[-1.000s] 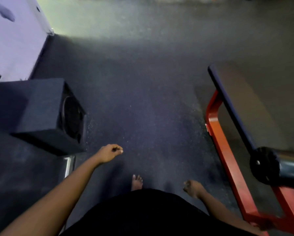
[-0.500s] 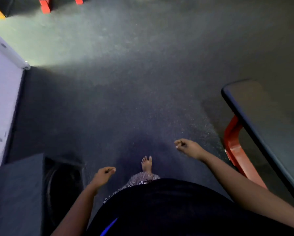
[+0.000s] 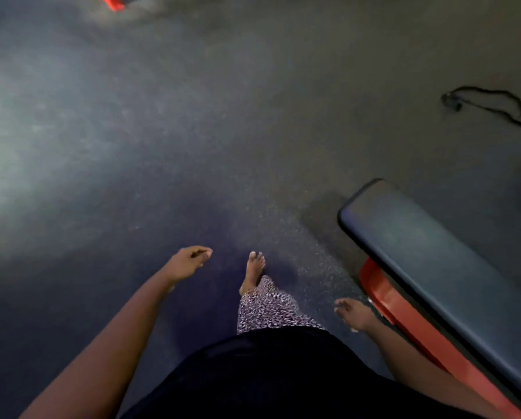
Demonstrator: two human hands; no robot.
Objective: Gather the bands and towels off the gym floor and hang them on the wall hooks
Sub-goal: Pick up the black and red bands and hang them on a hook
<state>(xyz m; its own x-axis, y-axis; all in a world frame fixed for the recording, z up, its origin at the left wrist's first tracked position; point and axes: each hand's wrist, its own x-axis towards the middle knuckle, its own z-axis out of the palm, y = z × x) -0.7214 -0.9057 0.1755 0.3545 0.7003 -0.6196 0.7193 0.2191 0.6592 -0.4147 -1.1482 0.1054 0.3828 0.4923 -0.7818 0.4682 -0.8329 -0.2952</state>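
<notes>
Step in hand: walking across the gym floor (image 3: 192, 116) toward a band, judged from the stride and the empty hands.
Band: a dark loop (image 3: 485, 105) lay flat on the floor at about 2 o'clock from the person, well apart from both hands and beyond the far end of the bench.
Towels and hooks: none showed in this view.
Left hand: the left hand (image 3: 189, 263) hung forward at about 11 o'clock of the body, fingers loosely curled with nothing in them.
Right hand: the right hand (image 3: 354, 314) hung low at about 3 o'clock, just beside the bench's red frame (image 3: 404, 309), fingers apart and holding nothing.
Bench: the dark padded bench (image 3: 434, 267) ran from 3 o'clock toward 5 o'clock, between the person and the band.
Foot: one bare foot (image 3: 254, 269) was planted ahead at 12 o'clock.
Doing it well: the path likely needed to curve round the bench's rounded end toward 2 o'clock, keeping the right hand and the bare toes clear of the frame.
Pick-up: the right hand looked the nearer one; pinching a single strand of the loop should lift the whole band without it tangling.
Risk: the band was thin and dark against the dark floor, so it could be easy to step on.
</notes>
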